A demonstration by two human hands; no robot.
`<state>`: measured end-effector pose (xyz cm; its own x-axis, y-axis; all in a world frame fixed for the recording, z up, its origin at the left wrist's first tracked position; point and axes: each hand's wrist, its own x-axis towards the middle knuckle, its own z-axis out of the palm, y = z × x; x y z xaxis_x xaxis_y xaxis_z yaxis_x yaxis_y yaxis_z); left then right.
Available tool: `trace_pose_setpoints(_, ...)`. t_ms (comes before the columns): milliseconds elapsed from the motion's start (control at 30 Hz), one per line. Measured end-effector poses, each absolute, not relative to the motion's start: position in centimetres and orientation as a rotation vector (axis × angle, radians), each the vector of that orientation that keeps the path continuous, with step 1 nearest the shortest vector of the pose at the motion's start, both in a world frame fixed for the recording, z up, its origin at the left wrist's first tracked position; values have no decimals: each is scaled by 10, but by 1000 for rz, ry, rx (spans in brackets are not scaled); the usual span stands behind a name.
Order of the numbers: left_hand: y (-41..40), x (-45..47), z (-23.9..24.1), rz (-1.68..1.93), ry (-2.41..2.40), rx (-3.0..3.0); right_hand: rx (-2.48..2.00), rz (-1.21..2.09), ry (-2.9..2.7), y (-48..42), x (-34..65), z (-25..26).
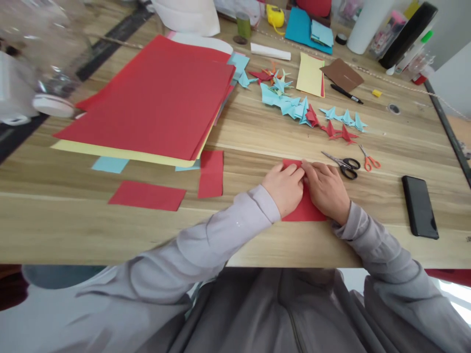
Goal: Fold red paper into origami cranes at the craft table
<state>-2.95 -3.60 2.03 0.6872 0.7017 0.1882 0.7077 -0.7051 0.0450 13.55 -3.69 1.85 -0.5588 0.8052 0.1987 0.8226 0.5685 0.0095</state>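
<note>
A red sheet of paper (pixel 304 212) lies flat near the table's front edge, partly covered by both hands. My left hand (pixel 283 189) is closed on its left side, fingers bent and pressed to the paper near the far edge. From the right, my right hand (pixel 327 190) presses on the same sheet, its fingertips meeting those of my left hand. What is between the fingertips is hidden. Just beyond my right hand lie black-handled scissors (pixel 349 166) and small orange-handled scissors (pixel 371 163).
Large red sheets (pixel 154 98) are stacked at the left, with cut red pieces (pixel 147 195) in front. Folded blue paper cranes (pixel 290 105) and red paper cranes (pixel 346 133) sit farther back. A phone (pixel 420 206) lies at the right; a yellow tape measure (pixel 275 15) stands behind.
</note>
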Motion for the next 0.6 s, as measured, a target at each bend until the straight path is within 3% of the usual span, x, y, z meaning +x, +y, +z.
trace_pose_setpoints(400, -35, -31, 18, -339, -1185, -2850, -1473, -193, -2487, -82, 167, 25)
trace_pose_setpoints(600, -31, -35, 14, -404, -1105, -2893, -1410, -288, -2366, -64, 163, 37)
